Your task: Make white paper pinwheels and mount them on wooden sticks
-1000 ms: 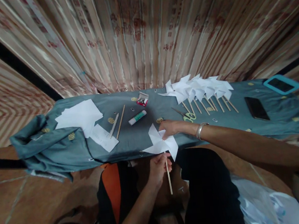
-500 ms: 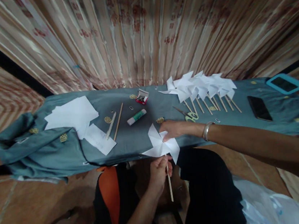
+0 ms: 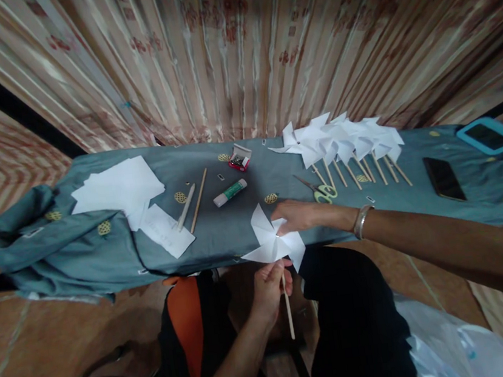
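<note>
A white paper pinwheel [image 3: 270,248] on a thin wooden stick [image 3: 290,318] is held at the table's front edge, above my lap. Just below the paper blades, my left hand [image 3: 268,287] pinches the stick, which points down toward me. The curled fingers of my right hand [image 3: 296,215] are at the pinwheel's upper right blade, with the thumb by its centre. A small dark spot shows at that centre; the fingertips behind the blade are hidden. Beyond my right hand lie green-handled scissors [image 3: 324,193], and a glue stick [image 3: 230,193] lies to the left.
Finished-looking pinwheels [image 3: 341,140] lie overlapped at the back right. A red box [image 3: 239,158] of small metal pins stands open at the back. Paper sheets [image 3: 117,183], a pencil-like white stick [image 3: 186,207] and a wooden stick [image 3: 198,200] lie left. A phone [image 3: 444,178] and blue-framed device [image 3: 490,134] lie right.
My right thumb has drawn slightly back from the pinwheel's centre, uncovering the small dark spot. My left hand keeps its hold on the stick. The whole view has shifted slightly.
</note>
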A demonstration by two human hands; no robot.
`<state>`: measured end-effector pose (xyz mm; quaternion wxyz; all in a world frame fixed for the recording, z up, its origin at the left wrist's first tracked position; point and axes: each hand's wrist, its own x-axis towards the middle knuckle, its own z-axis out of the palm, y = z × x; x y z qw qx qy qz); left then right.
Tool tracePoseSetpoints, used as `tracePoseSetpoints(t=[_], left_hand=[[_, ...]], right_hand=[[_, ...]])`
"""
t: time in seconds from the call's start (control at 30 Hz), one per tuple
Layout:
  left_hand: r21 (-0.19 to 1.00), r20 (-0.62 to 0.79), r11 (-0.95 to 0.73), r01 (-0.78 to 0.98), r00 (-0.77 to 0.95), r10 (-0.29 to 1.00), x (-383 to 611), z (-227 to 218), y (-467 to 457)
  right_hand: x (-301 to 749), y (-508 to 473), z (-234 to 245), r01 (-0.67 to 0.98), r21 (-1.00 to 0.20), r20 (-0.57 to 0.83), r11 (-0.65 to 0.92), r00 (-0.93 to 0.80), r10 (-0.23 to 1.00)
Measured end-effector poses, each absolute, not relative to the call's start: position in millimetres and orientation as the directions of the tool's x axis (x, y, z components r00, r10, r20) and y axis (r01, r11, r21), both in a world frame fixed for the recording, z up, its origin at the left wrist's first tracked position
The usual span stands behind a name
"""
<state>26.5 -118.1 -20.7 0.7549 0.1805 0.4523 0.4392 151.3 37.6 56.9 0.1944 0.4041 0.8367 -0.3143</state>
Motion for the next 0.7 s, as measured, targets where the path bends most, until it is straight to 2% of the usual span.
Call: tracePoseSetpoints(t=[0.23,0.57,0.7], left_hand=[[0.590,-0.556,0.590,-0.551,0.254,0.792,27.1,-21.2,-117.3],[0.600,-0.551,0.578,-0.554,0.237,0.800,27.4,-20.4,-118.0],[0.582,-0.556,0.585,-0.565,0.250,0.793,27.2,-18.3,-118.2]], right_hand=[[142.7,41.6,64.5,0.814,-0.356,-0.634,0.459,-0.571,0.522],[136.4,35.0,69.3,0.789,-0.302,-0.592,0.535,-0.595,0.543],[135.4,37.2,70.2,0.792,-0.317,-0.619,0.522,-0.590,0.519]])
